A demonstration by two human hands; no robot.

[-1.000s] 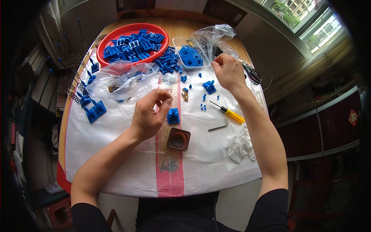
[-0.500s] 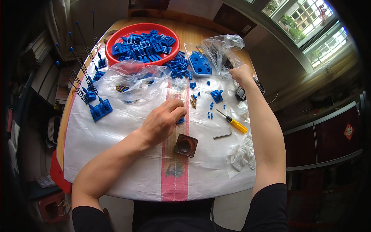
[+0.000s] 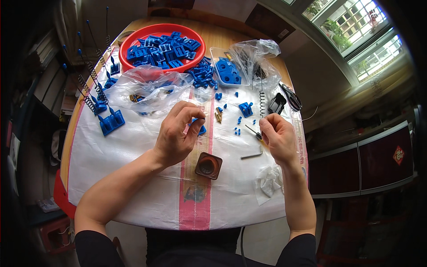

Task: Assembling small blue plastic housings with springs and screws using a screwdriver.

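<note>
My right hand [image 3: 279, 137] pinches the lower end of a black coiled wire spring [image 3: 262, 103], whose straight tip points up and away. Over the middle of the table, my left hand [image 3: 178, 133] has thumb and forefinger pinched together; what they hold, if anything, is too small to make out. A blue plastic piece [image 3: 202, 130] shows partly behind those fingers. Nearer me stands a square brown container [image 3: 209, 166] with a round opening. Between the hands lie several brass pins [image 3: 218, 115], small blue bits [image 3: 239, 120] and a blue clip-like part [image 3: 245, 109].
A red basin [image 3: 202, 42] of blue parts stands at the back, beside loose blue pieces [image 3: 203, 73] and a clear tub [image 3: 213, 51]. Blue bases with upright springs [image 3: 111, 123] line the left. A hex key [image 3: 252, 154], screwdriver [image 3: 253, 131], scissors [image 3: 291, 97] and crumpled tissue [image 3: 268, 182] lie right.
My right hand has come back toward me from the plastic bag, bringing a black coiled spring. My left hand has shifted slightly left and turned, showing its pinched thumb and forefinger.
</note>
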